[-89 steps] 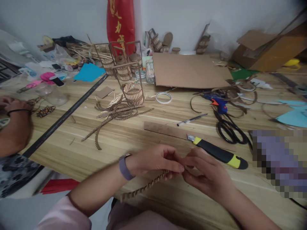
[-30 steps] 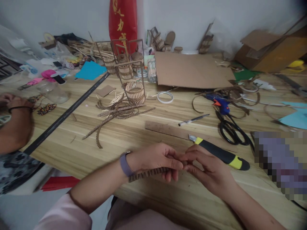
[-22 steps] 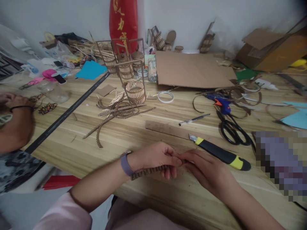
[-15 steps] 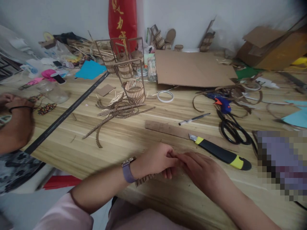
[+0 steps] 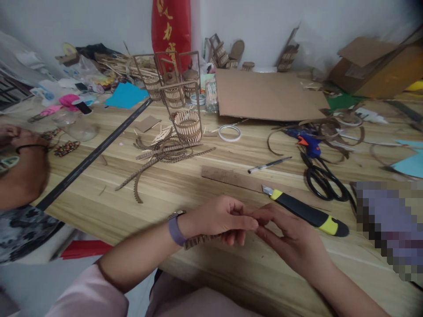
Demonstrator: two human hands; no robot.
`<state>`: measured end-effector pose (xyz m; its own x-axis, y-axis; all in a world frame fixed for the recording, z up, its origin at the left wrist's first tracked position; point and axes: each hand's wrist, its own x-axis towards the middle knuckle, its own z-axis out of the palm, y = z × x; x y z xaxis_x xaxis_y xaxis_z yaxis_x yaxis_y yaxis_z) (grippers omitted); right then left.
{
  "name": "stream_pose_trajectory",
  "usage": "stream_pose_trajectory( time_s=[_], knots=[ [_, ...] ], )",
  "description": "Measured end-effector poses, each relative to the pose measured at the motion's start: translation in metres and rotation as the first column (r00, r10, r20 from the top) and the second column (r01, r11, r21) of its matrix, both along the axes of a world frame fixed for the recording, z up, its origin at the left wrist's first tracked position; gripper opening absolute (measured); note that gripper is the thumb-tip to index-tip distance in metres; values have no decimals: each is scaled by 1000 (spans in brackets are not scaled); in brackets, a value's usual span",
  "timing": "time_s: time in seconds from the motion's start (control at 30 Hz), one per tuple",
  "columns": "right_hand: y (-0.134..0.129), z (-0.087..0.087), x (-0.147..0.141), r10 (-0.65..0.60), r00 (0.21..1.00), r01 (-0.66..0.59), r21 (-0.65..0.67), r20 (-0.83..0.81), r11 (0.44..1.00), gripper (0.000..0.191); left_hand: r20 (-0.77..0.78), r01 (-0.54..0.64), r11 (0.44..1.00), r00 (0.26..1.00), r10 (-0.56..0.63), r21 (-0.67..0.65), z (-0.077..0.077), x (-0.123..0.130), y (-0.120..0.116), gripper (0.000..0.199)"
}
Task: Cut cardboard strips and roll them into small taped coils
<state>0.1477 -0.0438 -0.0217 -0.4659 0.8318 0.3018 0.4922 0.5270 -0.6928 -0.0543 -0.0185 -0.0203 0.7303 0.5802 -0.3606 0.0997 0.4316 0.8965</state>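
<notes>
My left hand (image 5: 221,218) is closed around a brown corrugated cardboard strip (image 5: 201,241), whose ridged end shows beneath my wrist. Most of the strip is hidden behind the fingers. The fingertips of my right hand (image 5: 291,233) pinch together against my left thumb and fingers; what lies between them is hidden. Just beyond my hands are a black and yellow utility knife (image 5: 304,211), its blade out, and a flat cardboard strip (image 5: 228,177). A pen (image 5: 270,164) lies farther back.
A slatted basket with a tall handle (image 5: 187,125) stands behind loose corrugated strips (image 5: 165,152). To the right are black scissors (image 5: 324,182), a blue glue gun (image 5: 310,145) and a tape roll (image 5: 229,133). A cardboard sheet (image 5: 267,94) lies behind. Another person's arm (image 5: 28,171) rests at left.
My left thumb has extended toward the right hand. My right hand has turned, its thumb and fingers now visibly parted behind the pinching tips. The view has shifted slightly.
</notes>
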Motion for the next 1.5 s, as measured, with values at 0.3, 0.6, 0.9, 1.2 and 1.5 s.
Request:
stream_pose_trajectory(
  time_s=[0.3,0.6,0.9,1.2,1.5],
  knots=[
    [1,-2,4,-115,946,-11,-386,-303,923,39,48,41,998,998,-39,-38,2,-2,3,50],
    [4,0,8,42,999,-43,22,32,999,15,-59,15,1000,998,-15,-2,3,-2,2,49],
    [-1,-19,3,45,946,-167,363,320,917,26,-282,-70,980,951,122,187,-7,8,-9,19],
    [-4,-15,-1,33,978,-105,345,207,933,25,-250,-94,964,955,158,250,-6,7,-11,9],
    [1,2,0,86,995,-79,138,-47,987,10,26,20,998,999,-18,-63,-1,-1,2,37]
  ],
)
